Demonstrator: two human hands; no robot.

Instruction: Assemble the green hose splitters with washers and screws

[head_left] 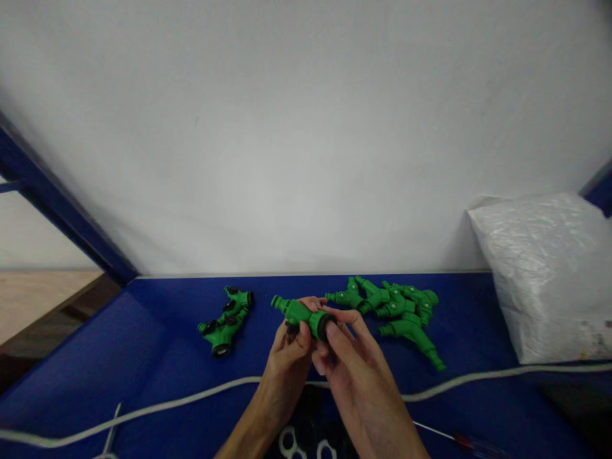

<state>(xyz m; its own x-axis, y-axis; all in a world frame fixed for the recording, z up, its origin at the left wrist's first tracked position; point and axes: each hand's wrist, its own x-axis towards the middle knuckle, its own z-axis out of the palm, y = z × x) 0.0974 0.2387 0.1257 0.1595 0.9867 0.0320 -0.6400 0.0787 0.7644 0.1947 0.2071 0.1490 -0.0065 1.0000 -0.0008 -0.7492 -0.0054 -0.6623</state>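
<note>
A green plastic hose splitter [299,311] with a black ring [327,326] at one end is held in front of me, over the blue bench. My left hand [290,357] grips its body from the left and below, thumb near a small dark part. The fingers of my right hand [356,370] close on the black ring end. To the left lie a few green splitters with black parts [224,335]. Several all-green splitters [406,326] are piled to the right of my hands.
A white cable [182,400] runs across the blue bench [157,344]. At the right stands a white plastic-wrapped package [549,280]. A screwdriver [461,440], a metal tool [113,428] and dark pieces with pale rings [288,441] lie along the near side. A white wall [296,140] rises behind.
</note>
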